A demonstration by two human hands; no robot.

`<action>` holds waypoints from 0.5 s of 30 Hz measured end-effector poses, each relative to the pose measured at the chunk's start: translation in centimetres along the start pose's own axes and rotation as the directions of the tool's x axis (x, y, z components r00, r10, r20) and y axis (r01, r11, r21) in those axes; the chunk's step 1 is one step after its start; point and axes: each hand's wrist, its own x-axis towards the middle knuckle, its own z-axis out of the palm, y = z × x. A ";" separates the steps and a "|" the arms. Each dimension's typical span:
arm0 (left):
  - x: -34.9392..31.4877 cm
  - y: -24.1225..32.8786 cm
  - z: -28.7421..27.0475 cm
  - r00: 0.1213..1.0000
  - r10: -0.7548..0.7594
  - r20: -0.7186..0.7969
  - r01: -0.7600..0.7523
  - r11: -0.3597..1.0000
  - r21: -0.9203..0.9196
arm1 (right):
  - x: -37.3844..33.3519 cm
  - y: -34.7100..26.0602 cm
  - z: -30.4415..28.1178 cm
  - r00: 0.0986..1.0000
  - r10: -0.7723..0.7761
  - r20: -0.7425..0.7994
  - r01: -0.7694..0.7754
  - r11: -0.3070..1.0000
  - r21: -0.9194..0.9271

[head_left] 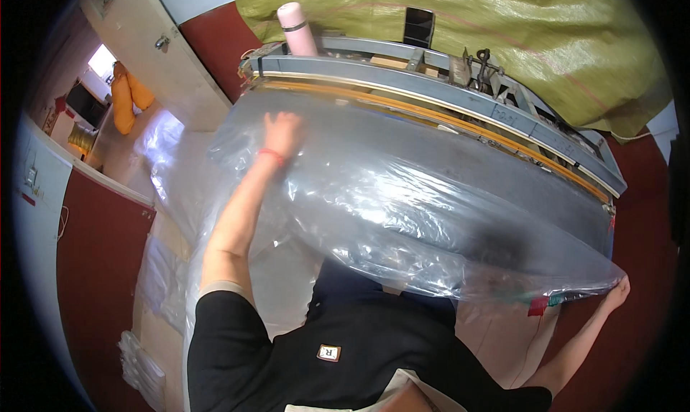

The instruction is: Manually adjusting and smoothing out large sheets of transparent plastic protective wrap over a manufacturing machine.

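Note:
A wide sheet of clear plastic film is spread in loose, shiny folds over a grey work surface in front of me. My left hand, a red band at its wrist, is over the film's far left part. It is a little blurred, but its fingers look stretched apart with nothing gripped. Whether the palm presses on the film, I cannot tell. At the far right my right hand is closed on the film's near right corner and pulls it out taut. A red patch shows near that edge.
A long grey metal frame with an orange strip runs along the back. On it stand a pink bottle and metal clamp parts. A dark phone leans against yellow-green sheeting. More film trails left, by an open door.

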 end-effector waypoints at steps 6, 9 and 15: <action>4.7 -2.6 -2.5 0.924 -0.191 -0.331 0.121 0.968 -0.221 | 0.8 -5.8 6.8 0.985 0.173 0.022 -0.174 0.977 0.125; 6.6 -0.9 -2.3 0.729 -0.601 -0.327 -0.011 0.467 -0.884 | -1.8 -12.0 13.4 0.991 -0.083 -0.109 0.018 0.867 -0.497; 9.1 -7.1 10.3 0.755 -0.645 -0.117 0.220 0.417 -0.882 | -1.1 0.8 22.3 0.992 -0.129 0.001 0.128 0.983 -0.133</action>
